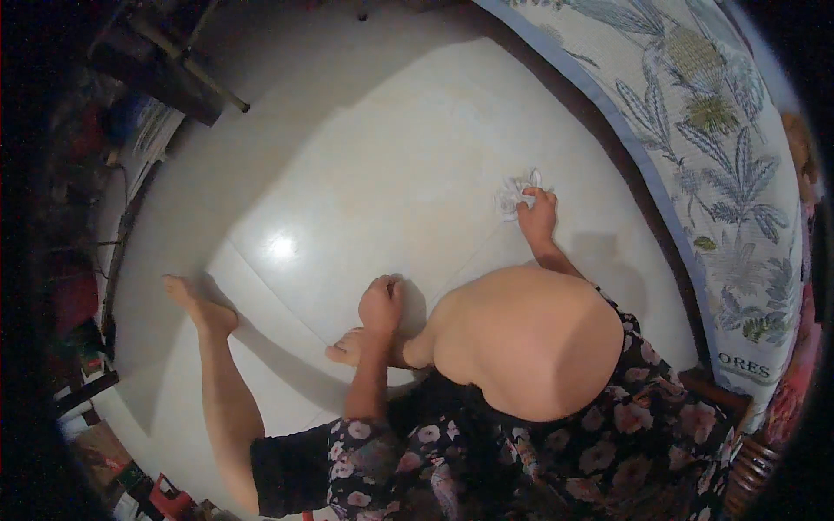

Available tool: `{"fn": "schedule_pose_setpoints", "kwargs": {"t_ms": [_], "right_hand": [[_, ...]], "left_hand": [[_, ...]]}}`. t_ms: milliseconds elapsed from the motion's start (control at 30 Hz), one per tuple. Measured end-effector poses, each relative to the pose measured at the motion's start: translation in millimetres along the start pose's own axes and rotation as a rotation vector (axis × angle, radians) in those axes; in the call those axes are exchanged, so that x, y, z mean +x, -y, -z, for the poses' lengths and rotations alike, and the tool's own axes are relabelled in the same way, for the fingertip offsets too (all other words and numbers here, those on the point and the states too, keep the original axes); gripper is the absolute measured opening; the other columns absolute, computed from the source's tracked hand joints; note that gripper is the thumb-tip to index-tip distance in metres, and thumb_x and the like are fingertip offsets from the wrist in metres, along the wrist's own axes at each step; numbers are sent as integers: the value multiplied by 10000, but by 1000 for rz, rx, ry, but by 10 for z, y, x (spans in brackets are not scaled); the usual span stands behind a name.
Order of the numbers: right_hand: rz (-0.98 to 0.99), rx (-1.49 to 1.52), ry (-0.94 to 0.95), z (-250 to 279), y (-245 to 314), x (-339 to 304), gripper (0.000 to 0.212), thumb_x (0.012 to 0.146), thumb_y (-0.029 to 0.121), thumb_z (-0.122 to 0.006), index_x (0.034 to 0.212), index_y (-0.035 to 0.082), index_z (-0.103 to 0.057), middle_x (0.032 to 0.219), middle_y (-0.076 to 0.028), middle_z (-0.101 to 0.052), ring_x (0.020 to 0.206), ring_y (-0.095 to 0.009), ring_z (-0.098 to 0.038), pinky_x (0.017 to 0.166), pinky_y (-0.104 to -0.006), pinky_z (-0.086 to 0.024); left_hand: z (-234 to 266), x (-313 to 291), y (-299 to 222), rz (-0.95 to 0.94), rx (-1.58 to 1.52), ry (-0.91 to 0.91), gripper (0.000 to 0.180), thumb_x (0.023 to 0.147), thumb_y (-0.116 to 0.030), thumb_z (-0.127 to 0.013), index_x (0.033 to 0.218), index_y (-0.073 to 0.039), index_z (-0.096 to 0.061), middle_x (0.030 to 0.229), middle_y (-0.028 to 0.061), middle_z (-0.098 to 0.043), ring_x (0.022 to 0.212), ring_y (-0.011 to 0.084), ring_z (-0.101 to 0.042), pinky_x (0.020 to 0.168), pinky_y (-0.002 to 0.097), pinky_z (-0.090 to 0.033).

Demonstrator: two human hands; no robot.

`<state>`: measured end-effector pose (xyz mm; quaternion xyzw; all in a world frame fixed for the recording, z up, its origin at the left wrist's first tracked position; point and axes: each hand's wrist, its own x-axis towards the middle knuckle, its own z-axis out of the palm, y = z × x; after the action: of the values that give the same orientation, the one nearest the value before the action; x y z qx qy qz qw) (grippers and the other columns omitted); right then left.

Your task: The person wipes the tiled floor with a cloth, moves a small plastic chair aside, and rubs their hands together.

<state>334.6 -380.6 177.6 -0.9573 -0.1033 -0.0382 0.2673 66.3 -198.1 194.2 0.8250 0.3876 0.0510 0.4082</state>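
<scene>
On the pale floor to the right lies a crumpled white bundle (512,198) with looping folds; whether it is cord or thin cloth cannot be made out. My right hand (540,215) reaches down to it, fingers bent and closed on its near right edge. In the middle, my left hand (380,304) is curled into a fist just above my foot (344,349). The inside of that fist is hidden, so anything within it does not show.
A bed or couch with a leaf-patterned cover (695,130) runs along the right. My bent knee (539,330) rises between my arms, and my other leg (226,391) stretches out left. A dark metal stand (200,78) is at the far left, with clutter below it.
</scene>
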Motion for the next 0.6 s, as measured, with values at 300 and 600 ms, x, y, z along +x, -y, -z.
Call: {"fn": "schedule_pose_setpoints", "kwargs": {"t_ms": [300, 600], "right_hand": [[229, 56, 147, -415, 843, -61, 248, 675, 71, -589, 914, 136, -578, 1027, -90, -478, 933, -280, -513, 767, -367, -446], [356, 515, 582, -841, 1926, -344, 285, 677, 19, -561, 951, 86, -603, 991, -92, -535, 913, -227, -524, 816, -300, -417]], "left_hand": [[-86, -47, -56, 7, -20, -116, 153, 786, -203, -547, 843, -83, -624, 812, 114, -627, 705, 316, -594, 605, 393, -470], [-3, -148, 4, -15, -103, -124, 139, 782, -206, -564, 840, -95, -624, 847, 94, -624, 732, 297, -594, 629, 378, -471]]}}
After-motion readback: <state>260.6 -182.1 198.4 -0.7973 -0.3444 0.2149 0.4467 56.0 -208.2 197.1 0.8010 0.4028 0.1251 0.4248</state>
